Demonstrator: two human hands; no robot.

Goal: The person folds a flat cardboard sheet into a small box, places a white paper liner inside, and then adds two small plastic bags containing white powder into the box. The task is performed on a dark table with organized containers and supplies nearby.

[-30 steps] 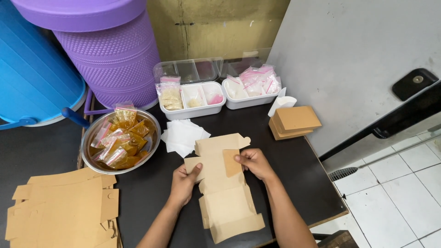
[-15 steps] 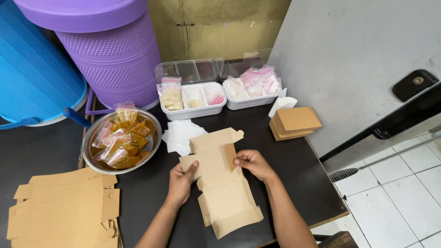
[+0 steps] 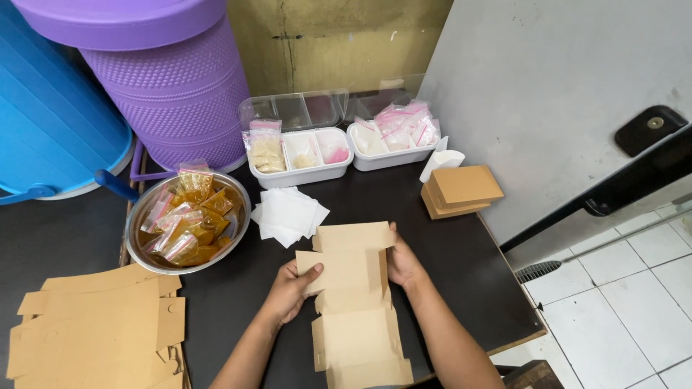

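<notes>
Both my hands hold a flat brown cardboard box blank (image 3: 353,295) over the dark table (image 3: 476,288). My left hand (image 3: 292,288) grips its left edge with the thumb on top. My right hand (image 3: 404,263) grips the right edge, partly hidden behind a folded-up panel. The blank's lower flaps reach the table's near edge.
A stack of flat box blanks (image 3: 94,328) lies at the near left. A metal bowl (image 3: 137,241) of orange sachets, white paper squares (image 3: 288,212), two white trays (image 3: 299,173) of small bags, folded brown boxes (image 3: 461,189) and purple (image 3: 166,94) and blue (image 3: 50,115) bins surround it.
The blank has turned from tilted to nearly straight, and its side panels are folded inward. Both hands have shifted lower along its edges.
</notes>
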